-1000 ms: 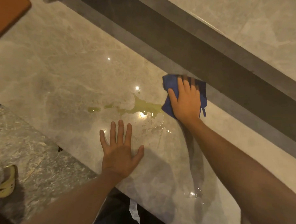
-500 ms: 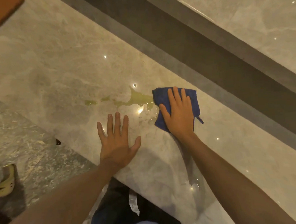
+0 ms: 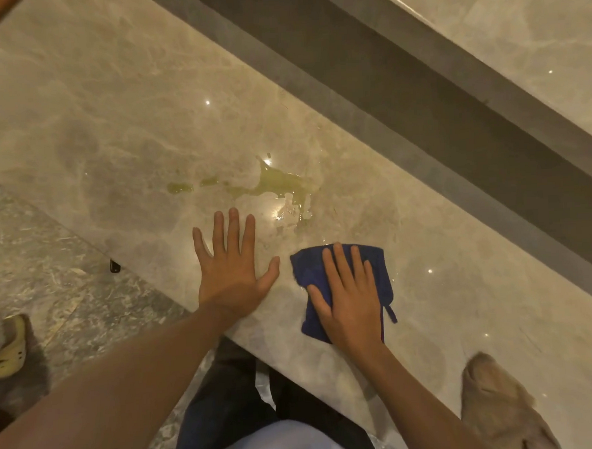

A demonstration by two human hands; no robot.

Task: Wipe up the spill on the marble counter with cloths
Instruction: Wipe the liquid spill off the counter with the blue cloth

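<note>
Polished beige marble counter point(image 3: 110, 107) runs diagonally, a dark recessed band behind it and more marble beyond. Right hand point(image 3: 351, 298): fingers point(image 3: 341, 266) spread flat, not clenched, palm pressing a blue cloth point(image 3: 381, 271) onto the counter; nothing gripped, cloth only pinned under the hand. Cloth sits near the counter's front edge, a small loop tag trailing from its right side. Left hand point(image 3: 230, 269): fingers splayed, palm down on bare marble just left of the cloth, thumb tip close to the cloth's corner but apart from it, holding nothing. Spill point(image 3: 275, 186), yellow-green, lies beyond both hands, above the gap between them, apart from the cloth; two small blobs trail off to its left, and thin wet streaks reach toward the cloth. Tan cloth point(image 3: 499, 406) lies crumpled on the counter at lower right. Floor point(image 3: 32, 258) at left, mottled grey stone, with a yellow shoe point(image 3: 9, 349).
</note>
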